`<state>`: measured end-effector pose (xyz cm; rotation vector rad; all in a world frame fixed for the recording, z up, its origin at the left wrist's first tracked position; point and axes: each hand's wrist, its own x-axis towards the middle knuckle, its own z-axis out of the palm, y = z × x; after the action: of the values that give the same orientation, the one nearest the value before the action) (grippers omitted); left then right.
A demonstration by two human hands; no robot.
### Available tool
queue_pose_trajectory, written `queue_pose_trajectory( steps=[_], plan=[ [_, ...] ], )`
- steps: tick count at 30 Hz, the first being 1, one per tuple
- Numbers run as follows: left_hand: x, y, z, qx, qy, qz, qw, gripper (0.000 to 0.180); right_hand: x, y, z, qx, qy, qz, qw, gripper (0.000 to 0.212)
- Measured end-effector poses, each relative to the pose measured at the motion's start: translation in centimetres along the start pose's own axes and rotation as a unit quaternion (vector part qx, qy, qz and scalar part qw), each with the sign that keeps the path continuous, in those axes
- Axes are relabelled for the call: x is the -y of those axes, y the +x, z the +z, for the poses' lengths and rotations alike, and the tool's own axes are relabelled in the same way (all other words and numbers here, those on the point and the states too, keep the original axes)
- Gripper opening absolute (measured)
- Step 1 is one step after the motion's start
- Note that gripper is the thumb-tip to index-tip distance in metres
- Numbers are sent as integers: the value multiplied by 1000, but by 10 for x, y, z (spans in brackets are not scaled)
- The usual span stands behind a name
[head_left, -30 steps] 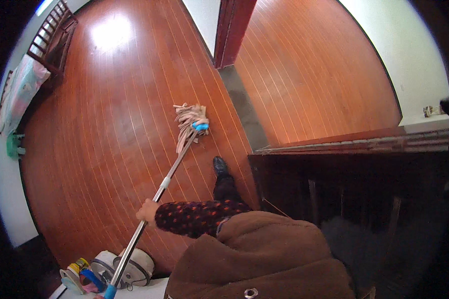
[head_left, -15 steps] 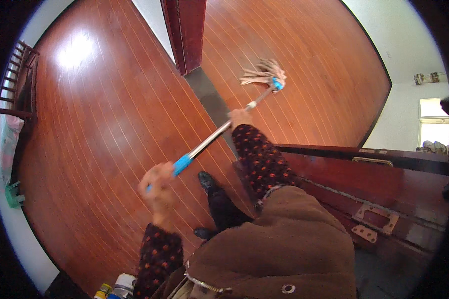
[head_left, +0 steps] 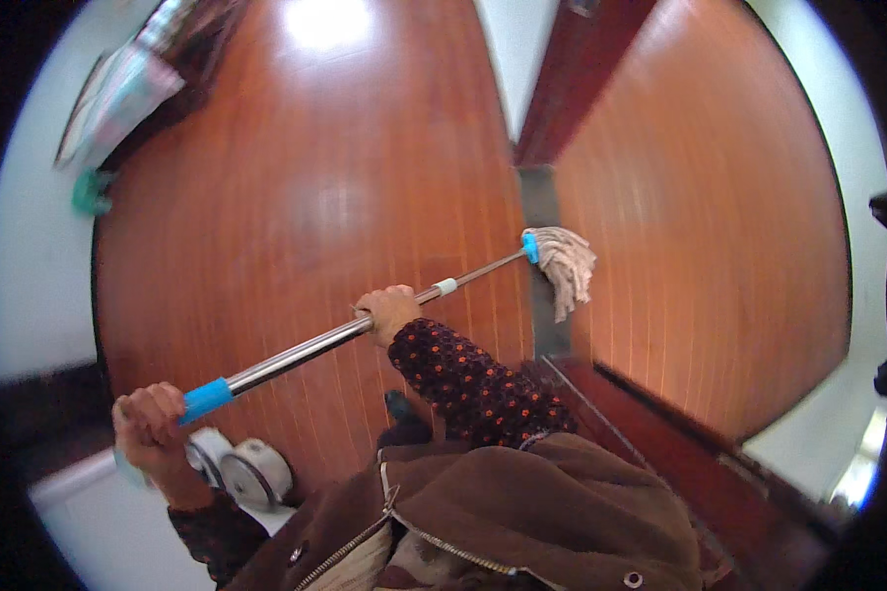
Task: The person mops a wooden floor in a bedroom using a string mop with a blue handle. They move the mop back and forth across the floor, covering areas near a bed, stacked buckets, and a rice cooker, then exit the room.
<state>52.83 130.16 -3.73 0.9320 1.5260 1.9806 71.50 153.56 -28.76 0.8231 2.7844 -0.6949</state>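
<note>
Both hands grip a string mop [head_left: 310, 347] with a silver pole and a blue grip. My left hand [head_left: 151, 426] is closed round the blue grip at the pole's upper end, at the lower left. Farther along, my right hand [head_left: 388, 313] wraps round the silver pole just short of its pale collar. The pole slants up to the right to a blue socket, from which the beige mop head [head_left: 568, 266] hangs. Its strands spread over the right edge of the grey threshold strip [head_left: 552, 340] and onto the wooden floor beyond.
Reddish wooden floor [head_left: 296, 217] lies on both sides of the threshold. A dark red door frame [head_left: 581, 79] rises at its far end, and a dark red door [head_left: 680, 433] stands at the near right. White cylindrical containers [head_left: 256, 471] sit by my left forearm. A green object [head_left: 93, 192] is at the far left.
The mop head has come from the floor past the threshold back to the threshold strip. Both hands have shifted left with the pole, and my view has turned.
</note>
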Motion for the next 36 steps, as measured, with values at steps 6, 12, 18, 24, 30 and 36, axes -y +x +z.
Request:
queue_pose_trajectory(
  steps=[6,12,18,24,30,36],
  plan=[
    [24,-14,-48,-54,-69,67,994,43,30,14,8,38,34,-47,998,17],
    [52,-20,-183,40,-159,102,981,46,105,47,57,-15,75,-82,994,14],
    [105,28,-190,-49,-204,70,975,45,90,98,81,79,2,-78,994,6],
    [126,37,-241,-138,-139,8,981,42,125,178,119,224,-26,-85,971,8],
    [101,-9,-269,-294,13,-24,955,41,193,283,155,177,9,-202,963,18],
    [100,-13,-249,-458,25,-74,885,38,201,305,171,279,-39,-259,924,24]
  ],
)
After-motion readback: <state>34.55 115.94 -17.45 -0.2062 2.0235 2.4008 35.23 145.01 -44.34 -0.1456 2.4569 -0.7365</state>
